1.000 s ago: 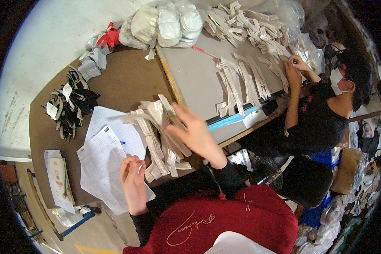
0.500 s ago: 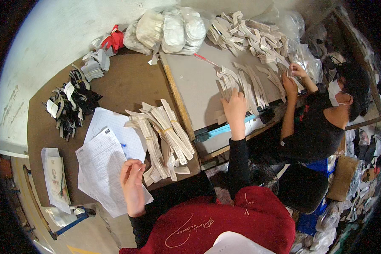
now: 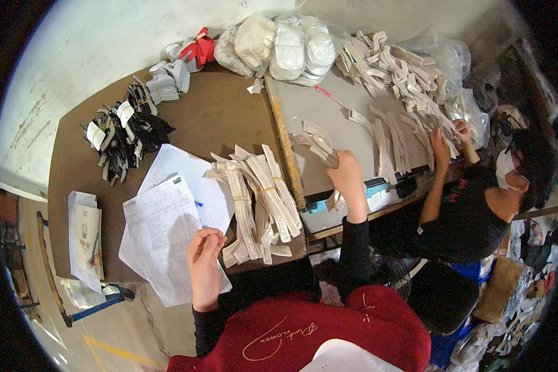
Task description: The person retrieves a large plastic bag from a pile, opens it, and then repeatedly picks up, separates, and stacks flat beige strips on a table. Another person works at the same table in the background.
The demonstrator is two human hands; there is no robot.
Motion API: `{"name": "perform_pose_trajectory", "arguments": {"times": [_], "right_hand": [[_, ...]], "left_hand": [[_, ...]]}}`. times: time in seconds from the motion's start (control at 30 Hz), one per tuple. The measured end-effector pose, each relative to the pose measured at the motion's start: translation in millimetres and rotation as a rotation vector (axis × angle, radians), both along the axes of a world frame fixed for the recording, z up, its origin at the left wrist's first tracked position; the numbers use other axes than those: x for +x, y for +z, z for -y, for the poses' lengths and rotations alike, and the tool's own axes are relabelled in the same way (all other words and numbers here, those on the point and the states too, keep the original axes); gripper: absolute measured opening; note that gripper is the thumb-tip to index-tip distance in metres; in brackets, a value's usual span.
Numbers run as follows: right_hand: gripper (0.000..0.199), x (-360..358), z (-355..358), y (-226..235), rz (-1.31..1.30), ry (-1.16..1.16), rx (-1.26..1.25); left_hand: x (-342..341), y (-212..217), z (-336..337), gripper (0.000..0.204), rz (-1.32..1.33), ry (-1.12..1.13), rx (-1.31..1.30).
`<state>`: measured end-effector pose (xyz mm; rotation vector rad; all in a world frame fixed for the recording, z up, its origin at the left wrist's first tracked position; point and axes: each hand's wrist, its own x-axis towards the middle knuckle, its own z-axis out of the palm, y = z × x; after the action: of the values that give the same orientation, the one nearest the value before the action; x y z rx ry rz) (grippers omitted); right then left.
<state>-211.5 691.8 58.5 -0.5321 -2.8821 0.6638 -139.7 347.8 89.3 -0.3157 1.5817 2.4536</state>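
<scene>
Right hand [image 3: 348,181] is gripping a sheaf of pale strips [image 3: 319,147], just right of frame centre; left hand [image 3: 205,268], lower centre, is pinching, contents unclear. Risk: ends are fanning unevenly, so loose strips could be slipping onto the grey table [image 3: 289,93].

Two worktops side by side: brown top [image 3: 223,118] left, grey top [image 3: 301,102] right, wood edging [image 3: 283,146] at the seam. Brown carries banded pale strips [image 3: 273,195] near the front, overlapping paper sheets [image 3: 161,214] (they overhang the front edge), black strip bundles [image 3: 115,152], grey-white stack [image 3: 167,82] behind. Grey carries loose pale strips [image 3: 398,146] in rows, bigger strip heap [image 3: 390,68] at the back.
</scene>
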Motion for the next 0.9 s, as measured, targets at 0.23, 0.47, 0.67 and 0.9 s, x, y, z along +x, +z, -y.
{"name": "perform_pose_trajectory", "arguments": {"times": [0.23, 0.47, 0.67, 0.9], "right_hand": [[0.05, 7.3, 7.6, 6.4, -0.079, 0.021, 0.012], [0.049, 5.3, 6.9, 0.5, -0.064, -0.006, -0.045], [0.034, 5.2, 8.0, 2.0, -0.066, 0.009, -0.046], [0.026, 1.1, 25.3, 22.4, -0.1, -0.073, 0.085]], "left_hand": [[2.4, -4.1, 0.1, 0.011, -0.012, 0.007, -0.078], [1.6, -6.9, 3.1, 0.009, -0.025, 0.016, -0.092], [0.3, -7.9, -0.3, 0.008, -0.022, 0.01, -0.074], [2.6, -3.5, 1.0, 0.009, -0.008, 0.012, -0.09]]}}
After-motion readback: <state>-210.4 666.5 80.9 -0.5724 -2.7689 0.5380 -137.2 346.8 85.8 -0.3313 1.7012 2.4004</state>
